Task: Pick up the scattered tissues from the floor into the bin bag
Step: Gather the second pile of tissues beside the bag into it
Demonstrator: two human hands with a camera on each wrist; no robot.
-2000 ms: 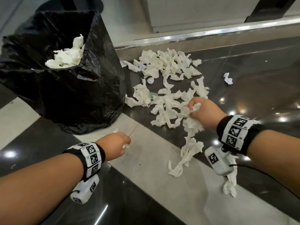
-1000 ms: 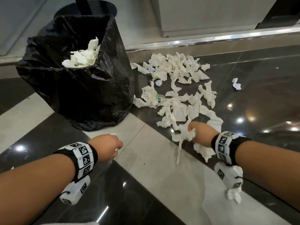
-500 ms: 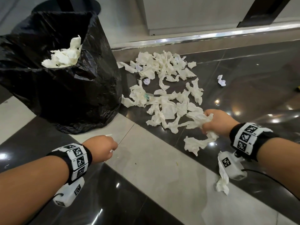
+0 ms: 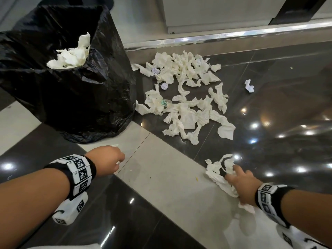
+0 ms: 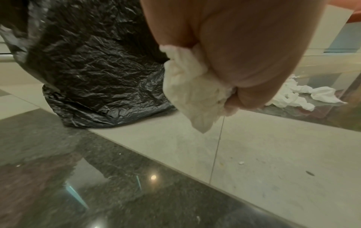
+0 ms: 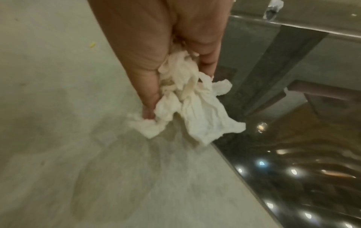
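A black bin bag (image 4: 75, 90) stands open at the upper left with white tissues (image 4: 70, 54) inside. Crumpled white tissues (image 4: 186, 97) lie scattered over the dark floor to its right. My left hand (image 4: 107, 159) hovers near the bag's base, fist curled round a wad of tissue (image 5: 193, 91). Low on the right, my right hand (image 4: 239, 184) grips a bunch of tissues (image 4: 218, 169) on the pale floor strip; fingers and thumb pinch that bunch (image 6: 187, 98) in the right wrist view.
A lone crumpled tissue (image 4: 249, 85) lies apart at the far right. A metal threshold strip (image 4: 215, 37) and wall run along the back. A small green-printed wrapper (image 4: 164, 102) sits among the tissues. The glossy dark floor (image 4: 269, 141) mirrors ceiling lights.
My right hand has pulled back toward me and down to the pale strip, dragging a bunch of tissues out of the pile. The left hand has stayed almost still, fist closed on its wad.
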